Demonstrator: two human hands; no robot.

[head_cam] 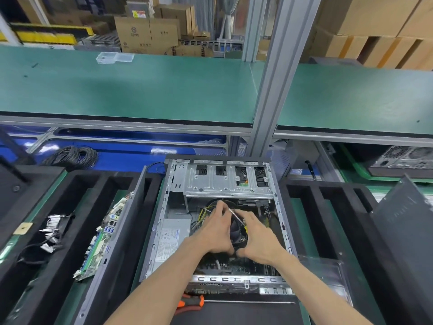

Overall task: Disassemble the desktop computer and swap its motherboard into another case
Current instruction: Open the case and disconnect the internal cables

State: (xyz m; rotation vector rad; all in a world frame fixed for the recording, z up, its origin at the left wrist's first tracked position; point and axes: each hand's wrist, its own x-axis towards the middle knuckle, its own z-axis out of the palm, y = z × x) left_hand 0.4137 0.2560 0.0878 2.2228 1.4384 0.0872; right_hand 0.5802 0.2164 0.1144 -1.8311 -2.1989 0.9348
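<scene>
An open grey desktop case lies in front of me with its side off. Inside sit the motherboard, a round black CPU fan, a grey power supply at the left and a metal drive cage at the back. My left hand rests over the fan's left side, its fingertips pinching the tip of a thin screwdriver. My right hand grips the screwdriver's yellow-marked handle at the fan's right side. A second motherboard stands on edge in the foam slot to the left.
Black foam trays flank the case. Loose cables and connectors lie in the left tray, a coiled black cable behind. Orange-handled pliers lie near me. A dark panel leans at right; another case sits far right.
</scene>
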